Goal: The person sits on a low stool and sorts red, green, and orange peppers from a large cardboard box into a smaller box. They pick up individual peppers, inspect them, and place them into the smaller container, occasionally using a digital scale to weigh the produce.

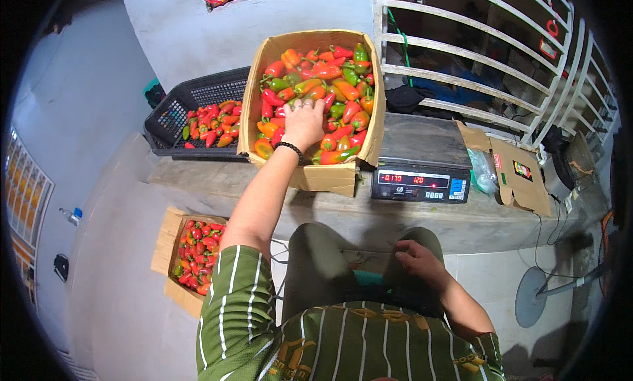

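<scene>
My left hand (304, 122) is down among the red, orange and green peppers (343, 91) in a tall cardboard box (246, 97). Its fingers curl over the peppers, and their tips are hidden, so the exact pepper under them is not clear. A black beaded bracelet (289, 147) circles that wrist. My right hand (420, 261) rests by my right thigh, fingers loosely apart, with nothing visible in it. Just right of the box sits a black digital scale (422, 183) with a lit red display.
Left of the box, a black plastic crate (161, 127) holds mostly red peppers. On the floor stands an open cardboard box (170, 239) of red peppers. Flattened cardboard (521, 176) and a clear plastic bag (483, 171) lie right of the scale. White metal bars (461, 68) rise behind.
</scene>
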`<state>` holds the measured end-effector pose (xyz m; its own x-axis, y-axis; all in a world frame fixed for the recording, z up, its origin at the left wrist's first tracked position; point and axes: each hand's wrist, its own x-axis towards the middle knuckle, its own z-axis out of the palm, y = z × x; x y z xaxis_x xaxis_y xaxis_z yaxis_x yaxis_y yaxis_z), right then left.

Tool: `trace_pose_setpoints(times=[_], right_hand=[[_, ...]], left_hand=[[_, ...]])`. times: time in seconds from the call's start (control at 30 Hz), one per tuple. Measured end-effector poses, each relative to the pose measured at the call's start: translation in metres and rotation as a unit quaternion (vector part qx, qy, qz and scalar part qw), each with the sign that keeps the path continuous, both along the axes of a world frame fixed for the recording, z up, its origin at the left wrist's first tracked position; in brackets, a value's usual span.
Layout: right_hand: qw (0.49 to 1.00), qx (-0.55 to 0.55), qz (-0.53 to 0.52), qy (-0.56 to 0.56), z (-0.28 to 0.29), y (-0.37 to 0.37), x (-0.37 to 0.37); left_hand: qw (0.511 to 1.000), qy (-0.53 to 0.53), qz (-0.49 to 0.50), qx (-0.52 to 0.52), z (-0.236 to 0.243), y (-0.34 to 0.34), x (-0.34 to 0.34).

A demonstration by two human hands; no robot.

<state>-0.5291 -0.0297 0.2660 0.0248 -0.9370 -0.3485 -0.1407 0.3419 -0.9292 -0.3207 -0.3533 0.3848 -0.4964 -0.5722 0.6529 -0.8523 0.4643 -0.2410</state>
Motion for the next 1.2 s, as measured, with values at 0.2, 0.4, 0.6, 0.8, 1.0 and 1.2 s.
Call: trace_pose_setpoints(times=[0.2, 0.4, 0.6, 0.8, 1.0, 1.2], right_hand=[[0.999, -0.023, -0.003, 0.042, 0.014, -0.007, 0.01], [0.996, -0.089, 0.012, -0.02, 0.025, -0.019, 0.021], [0.993, -0.113, 0.009, -0.025, 0.053, -0.014, 0.023], [0.991, -0.132, -0.003, -0.033, 0.07, -0.023, 0.027], [0.988, -0.153, 0.035, 0.003, 0.079, -0.037, 0.039], [0.991, -0.131, 0.026, -0.026, 0.077, -0.04, 0.046]], left_hand=[[0.994, -0.107, -0.004, 0.027, -0.006, -0.011, 0.012], [0.993, 0.035, -0.108, 0.016, -0.002, -0.002, 0.029], [0.616, 0.543, -0.42, 0.386, 0.011, 0.043, 0.03], [-0.075, 0.566, -0.446, 0.69, -0.045, 0.122, 0.037], [-0.178, 0.527, -0.407, 0.725, -0.083, 0.174, 0.033], [-0.124, 0.571, -0.342, 0.736, -0.086, 0.181, 0.037]])
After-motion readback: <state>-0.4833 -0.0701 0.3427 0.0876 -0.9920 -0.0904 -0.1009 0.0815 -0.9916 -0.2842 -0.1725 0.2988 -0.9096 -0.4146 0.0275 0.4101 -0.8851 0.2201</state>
